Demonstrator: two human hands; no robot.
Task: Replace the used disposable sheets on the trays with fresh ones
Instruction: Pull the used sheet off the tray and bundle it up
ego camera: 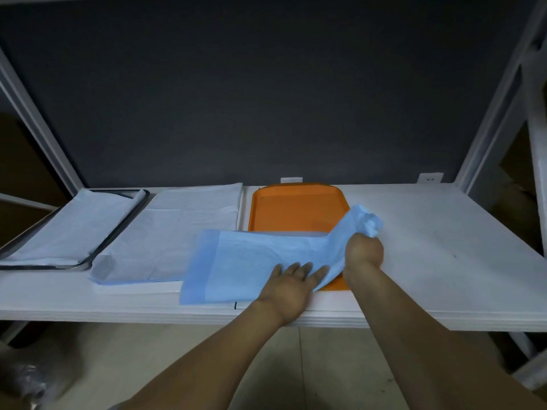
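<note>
An orange tray (296,208) sits on a white shelf (444,232). A blue disposable sheet (236,261) lies across the tray's near half and spills over its left edge. The left hand (291,287) presses it flat, fingers straight and slightly spread. The right hand (364,251), at the tray's right edge, grips the sheet's bunched end in curled fingers. Left of the tray lies a pale sheet (183,229).

Head camera looks forward and down, close over the shelf (414,232).
</note>
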